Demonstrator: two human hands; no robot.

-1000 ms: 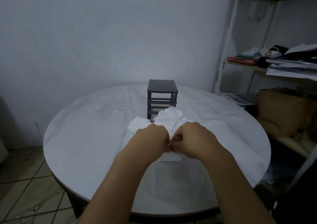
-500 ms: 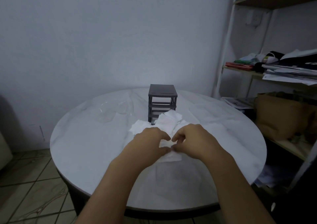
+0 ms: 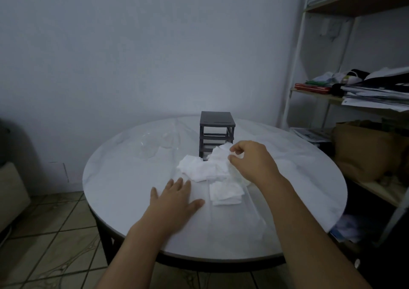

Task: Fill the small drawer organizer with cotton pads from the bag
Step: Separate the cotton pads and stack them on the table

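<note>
A small dark drawer organizer (image 3: 217, 131) stands at the back middle of the round white table (image 3: 124, 178). In front of it lies a loose heap of white cotton pads (image 3: 203, 168), and a small stack of pads (image 3: 225, 192) sits nearer to me. My left hand (image 3: 174, 200) lies flat on the table, fingers spread, just left of the stack. My right hand (image 3: 250, 160) hovers over the right side of the heap, its thumb and fingers pinching a pad. A clear plastic bag (image 3: 152, 144) lies crumpled left of the organizer.
A shelf unit (image 3: 332, 98) with papers, books and clothes stands to the right of the table. A brown paper bag (image 3: 363, 149) sits on its lower shelf. Tiled floor shows at the lower left.
My hands were together over the pads; they have parted. The left one moved back and down flat onto the table, the right one went forward to the heap. A small stack now lies uncovered.
</note>
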